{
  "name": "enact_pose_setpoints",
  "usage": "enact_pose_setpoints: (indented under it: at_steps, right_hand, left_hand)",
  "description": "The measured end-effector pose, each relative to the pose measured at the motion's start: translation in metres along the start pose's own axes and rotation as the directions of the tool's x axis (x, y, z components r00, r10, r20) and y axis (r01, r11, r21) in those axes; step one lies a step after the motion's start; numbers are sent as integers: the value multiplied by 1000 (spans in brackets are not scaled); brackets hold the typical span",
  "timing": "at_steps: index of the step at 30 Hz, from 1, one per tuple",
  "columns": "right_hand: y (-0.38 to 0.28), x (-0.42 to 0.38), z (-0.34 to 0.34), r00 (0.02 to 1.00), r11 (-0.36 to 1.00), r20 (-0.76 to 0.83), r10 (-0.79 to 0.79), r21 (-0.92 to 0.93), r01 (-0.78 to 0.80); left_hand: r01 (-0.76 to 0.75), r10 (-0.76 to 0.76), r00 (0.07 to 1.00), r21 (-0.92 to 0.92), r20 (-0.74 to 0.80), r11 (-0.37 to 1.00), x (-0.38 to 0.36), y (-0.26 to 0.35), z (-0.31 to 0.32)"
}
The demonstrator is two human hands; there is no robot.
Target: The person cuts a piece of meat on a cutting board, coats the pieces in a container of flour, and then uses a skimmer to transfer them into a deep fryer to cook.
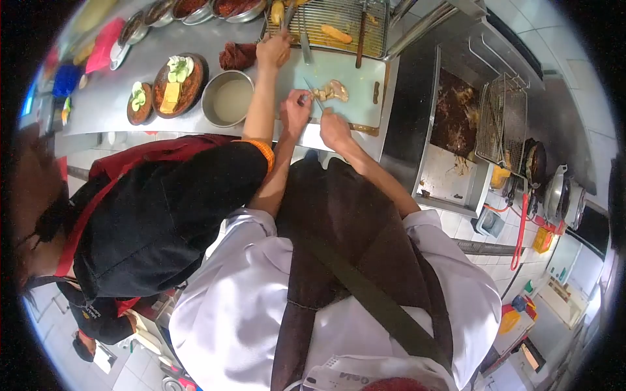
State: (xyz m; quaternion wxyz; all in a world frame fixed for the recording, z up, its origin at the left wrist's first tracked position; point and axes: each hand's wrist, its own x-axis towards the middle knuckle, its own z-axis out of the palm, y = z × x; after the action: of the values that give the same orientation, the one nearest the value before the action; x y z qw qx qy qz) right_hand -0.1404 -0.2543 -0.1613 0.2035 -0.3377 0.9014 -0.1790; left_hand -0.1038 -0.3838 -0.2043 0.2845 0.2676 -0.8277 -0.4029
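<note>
My right hand (336, 130) is closed around the handle of a knife (317, 99), whose thin blade points up and left across the light green cutting board (362, 72). Under and beside the blade lies a pale, browned piece of meat (336, 91), partly cut into small bits at its left end. My left hand (297, 112) has its fingers curled together at that cut end, just left of the blade. Its fingertips seem to pinch the meat, though they are partly hidden.
A co-worker's hand (274, 51) holds tongs at a wire rack tray (319, 29) with fried pieces. Left of the board stand a metal pot (228, 98), a dark red cloth (237, 56) and two topped dishes (179, 98). A fryer basket (505, 120) is at right.
</note>
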Motion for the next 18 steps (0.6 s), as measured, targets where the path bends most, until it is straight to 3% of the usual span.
enact_pose_setpoints:
  at_steps: [10, 18]
  right_hand:
    - [2, 10, 14, 1000, 1000, 20, 20, -6, -20]
    - [3, 11, 14, 999, 999, 31, 38, -27, -37]
  left_hand:
    - [-38, 36, 999, 111, 12, 993, 2, -1, 2]
    - [-37, 36, 999, -6, -23, 999, 4, -1, 4]
